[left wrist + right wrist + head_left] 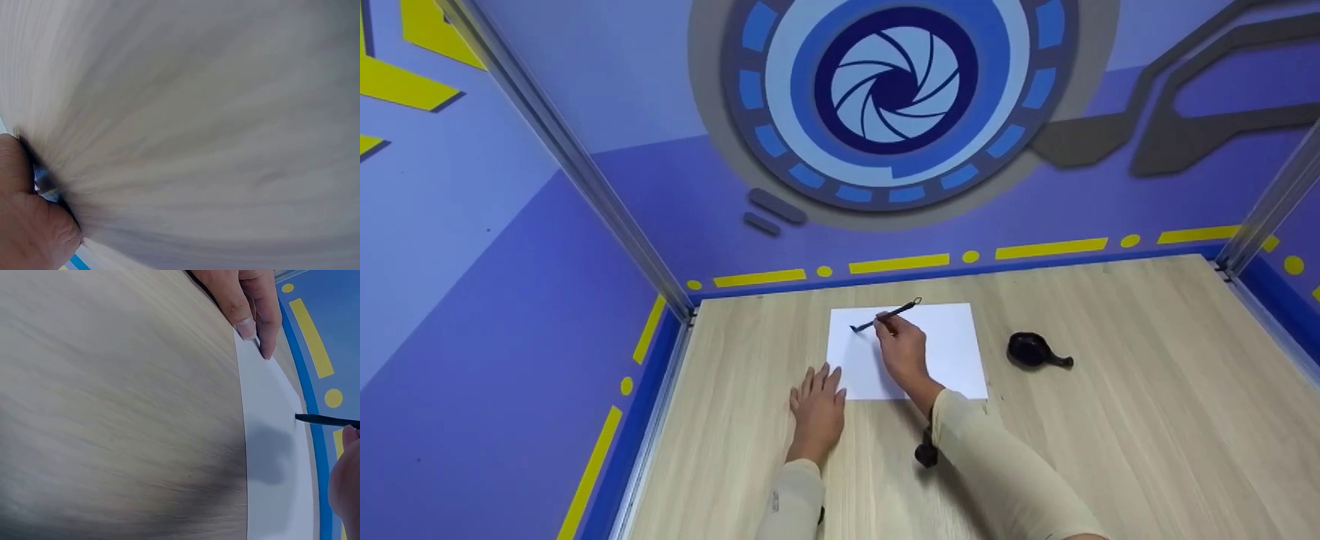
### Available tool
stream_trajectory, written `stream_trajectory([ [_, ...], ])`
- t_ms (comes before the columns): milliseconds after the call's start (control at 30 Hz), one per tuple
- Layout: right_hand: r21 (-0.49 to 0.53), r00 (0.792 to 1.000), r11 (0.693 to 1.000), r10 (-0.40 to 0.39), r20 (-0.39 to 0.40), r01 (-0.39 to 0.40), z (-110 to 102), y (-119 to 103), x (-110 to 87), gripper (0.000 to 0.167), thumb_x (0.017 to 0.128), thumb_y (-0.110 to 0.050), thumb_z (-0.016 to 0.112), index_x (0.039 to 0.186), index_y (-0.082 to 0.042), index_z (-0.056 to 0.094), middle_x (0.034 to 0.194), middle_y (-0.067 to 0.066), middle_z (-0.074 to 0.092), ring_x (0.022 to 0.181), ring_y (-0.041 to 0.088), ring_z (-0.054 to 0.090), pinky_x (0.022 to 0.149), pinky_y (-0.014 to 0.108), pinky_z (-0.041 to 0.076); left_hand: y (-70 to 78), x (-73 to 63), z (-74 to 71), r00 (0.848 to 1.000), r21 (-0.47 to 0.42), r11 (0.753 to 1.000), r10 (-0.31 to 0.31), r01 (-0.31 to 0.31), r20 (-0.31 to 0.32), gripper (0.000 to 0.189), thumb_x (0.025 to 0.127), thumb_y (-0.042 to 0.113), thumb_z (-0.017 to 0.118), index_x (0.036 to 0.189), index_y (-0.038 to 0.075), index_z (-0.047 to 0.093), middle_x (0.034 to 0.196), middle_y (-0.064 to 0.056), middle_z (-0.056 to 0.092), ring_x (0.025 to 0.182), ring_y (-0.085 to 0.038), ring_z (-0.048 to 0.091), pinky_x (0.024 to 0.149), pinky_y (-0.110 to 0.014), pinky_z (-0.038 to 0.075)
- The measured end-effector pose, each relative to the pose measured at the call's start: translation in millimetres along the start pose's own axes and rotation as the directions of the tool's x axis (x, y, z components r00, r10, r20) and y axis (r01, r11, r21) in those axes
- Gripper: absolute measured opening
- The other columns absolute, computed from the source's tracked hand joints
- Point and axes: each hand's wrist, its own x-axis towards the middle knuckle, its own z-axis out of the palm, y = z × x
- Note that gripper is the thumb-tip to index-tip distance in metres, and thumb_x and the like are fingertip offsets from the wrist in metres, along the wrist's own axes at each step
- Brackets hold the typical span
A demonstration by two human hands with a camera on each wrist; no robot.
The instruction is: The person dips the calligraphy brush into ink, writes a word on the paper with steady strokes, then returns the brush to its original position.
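Note:
A white sheet of paper [949, 352] lies on the wooden table. My right hand [904, 352] pinches a slim black brush [898, 310] with a small loop at its upper end. The brush slants down to the left, its dark tip at the upper left part of the sheet. In the right wrist view the brush [323, 419] has its tip at the paper, but contact is hard to tell. My left hand [817, 409] rests with spread fingers at the sheet's lower left edge. The left wrist view shows mostly blurred tabletop and part of that hand [34, 219].
Right of the paper stands a small black dish [1030, 350] with a short handle pointing right. Blue and purple panels [780, 259] wall the table at the back and sides. A metal post [607, 202] rises at the back left corner.

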Motion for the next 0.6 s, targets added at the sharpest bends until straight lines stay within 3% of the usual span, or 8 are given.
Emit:
stream_trajectory([
  [233, -0.005, 0.999, 0.999, -0.038, -0.015, 0.038, -2.2, -1.5, -0.3, 0.014, 0.098, -0.014, 0.074, 0.105, -0.005, 0.082, 0.098, 0.010, 0.083, 0.091, 0.022, 0.073, 0.080, 0.031, 0.057, 1.8, -2.7, -2.2, 1.000, -0.018, 1.000, 0.008, -0.008, -0.009, 0.047, 0.115, 0.032, 0.047, 0.160, 0.018, 0.050, 0.173, -0.009, 0.041, 0.165, -0.041, 0.027, 0.128, -0.076, 0.017],
  [600, 0.022, 0.998, 0.998, -0.057, -0.012, 0.057, -4.3, -4.3, -0.9, 0.007, 0.092, -0.012, 0.075, 0.090, -0.010, 0.081, 0.088, 0.007, 0.080, 0.082, 0.016, 0.068, 0.074, 0.026, 0.054, 0.3, -2.3, -0.3, 0.999, -0.013, 0.999, 0.030, -0.031, -0.044, 0.046, 0.113, 0.031, 0.050, 0.158, 0.018, 0.053, 0.171, -0.010, 0.044, 0.163, -0.042, 0.030, 0.126, -0.077, 0.020],
])
